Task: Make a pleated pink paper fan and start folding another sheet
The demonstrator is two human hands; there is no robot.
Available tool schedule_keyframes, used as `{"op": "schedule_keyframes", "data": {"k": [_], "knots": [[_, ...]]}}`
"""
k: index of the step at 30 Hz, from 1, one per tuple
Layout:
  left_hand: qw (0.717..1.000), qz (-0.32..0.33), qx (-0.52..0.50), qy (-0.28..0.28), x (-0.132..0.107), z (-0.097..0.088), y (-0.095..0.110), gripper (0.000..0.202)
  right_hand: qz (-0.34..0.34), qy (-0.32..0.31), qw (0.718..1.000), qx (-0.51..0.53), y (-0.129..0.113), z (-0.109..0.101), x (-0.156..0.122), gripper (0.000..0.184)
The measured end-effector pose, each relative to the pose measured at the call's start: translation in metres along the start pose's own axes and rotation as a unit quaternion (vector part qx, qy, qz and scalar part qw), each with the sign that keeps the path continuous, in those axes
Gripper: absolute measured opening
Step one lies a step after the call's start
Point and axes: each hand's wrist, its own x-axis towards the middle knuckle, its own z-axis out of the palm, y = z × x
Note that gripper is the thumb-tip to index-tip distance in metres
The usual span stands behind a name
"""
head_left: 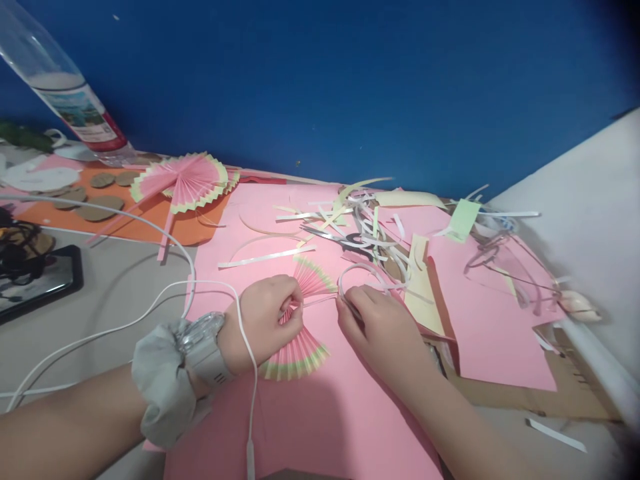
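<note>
My left hand (267, 320) is closed around the pinched middle of a pleated paper fan (297, 357), pink with a yellow-green edge. Its pleats spread out above and below my fingers. A thin pale strand (320, 302), string or narrow strip, stretches from there to my right hand (375, 323), whose curled fingers grip its other end. A white strip (361, 267) loops up beside the right fingers; I cannot tell whether it is the same piece. Under both hands lies pink paper (300, 427). Scissors (340, 241) with dark handles lie beyond, among paper strips.
Finished-looking pleated fans (183, 180) rest on orange paper (195, 230) at the back left, beside a plastic bottle (83, 110) and a phone (45, 283). A white cable (150, 310) crosses my left wrist. Glasses (520, 270) sit at the right, before a blue wall (320, 87).
</note>
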Motion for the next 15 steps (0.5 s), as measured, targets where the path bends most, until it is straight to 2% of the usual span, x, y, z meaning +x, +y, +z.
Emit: {"op": "schedule_keyframes", "data": {"k": [4, 7, 11, 15], "knots": [[1.0, 0.018, 0.005, -0.006, 0.0, -0.003, 0.001, 0.009, -0.001, 0.001, 1.0, 0.023, 0.0, -0.002, 0.0, 0.029], [0.998, 0.061, -0.004, 0.005, -0.002, -0.004, 0.001, 0.009, -0.019, 0.023, 0.999, 0.029, 0.002, -0.004, -0.003, 0.024], [0.989, 0.138, -0.055, 0.003, -0.008, -0.003, 0.001, 0.015, -0.062, 0.092, 0.994, 0.018, 0.007, -0.011, -0.007, 0.015], [0.98, 0.166, -0.11, -0.013, -0.021, -0.005, 0.01, 0.038, -0.092, 0.198, 0.976, -0.011, 0.014, -0.027, -0.007, 0.013]]}}
